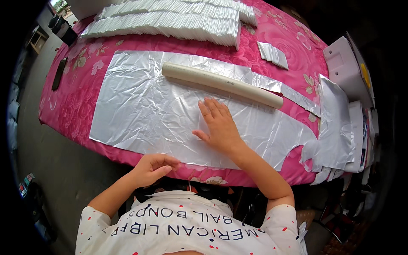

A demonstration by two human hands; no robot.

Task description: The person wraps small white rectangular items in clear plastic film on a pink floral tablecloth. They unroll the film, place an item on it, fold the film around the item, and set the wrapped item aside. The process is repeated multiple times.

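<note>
A large silvery-white plastic sheet (140, 97), creased and shiny, lies spread across the table. My right hand (221, 129) rests palm down on its middle, fingers stretched out and thumb apart. Beyond those fingertips a beige plastic pipe (221, 83) lies slantwise on the sheet, its right end nearer to me. By the sheet's front edge, my left hand (155, 169) has loosely bent fingers with a gap to the thumb, and nothing shows in it. Whether it touches the sheet I cannot tell.
Long rows of folded white pieces (170, 23) stand at the back, with a smaller bundle (273, 55) nearer. At right are more silvery sheets (335, 123) and a white box (346, 68). A dark bottle (62, 29) and a dark flat object (59, 73) sit left on the pink flowered cloth (72, 114).
</note>
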